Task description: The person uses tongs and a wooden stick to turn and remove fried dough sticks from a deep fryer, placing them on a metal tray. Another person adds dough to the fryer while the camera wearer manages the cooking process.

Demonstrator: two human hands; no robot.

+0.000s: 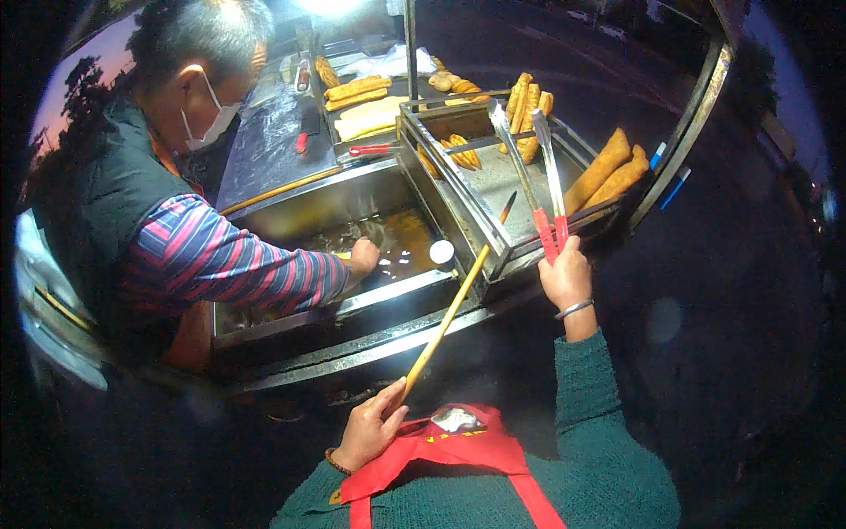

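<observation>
My left hand [372,423], low in the middle, holds the near end of a long wooden stick [445,324], whose other end reaches the corner of a metal rack [456,192]. To the right, my right hand [567,272] grips the red handles of long metal tongs [521,165]. The tongs' tips are apart over the rack, near upright fried dough sticks [519,106]; whether they touch them I cannot tell. Two thick fried dough pieces [605,168] lean at the rack's right side. Left of the rack is a metal vat of dark oil [410,231].
A masked co-worker [192,159] in a striped sleeve stands left, one hand over the vat. Behind lie a dark worktop [277,132], more fried dough [357,89], pale dough strips [373,116] and small red-handled tongs [371,150]. A metal post [411,53] rises behind the rack.
</observation>
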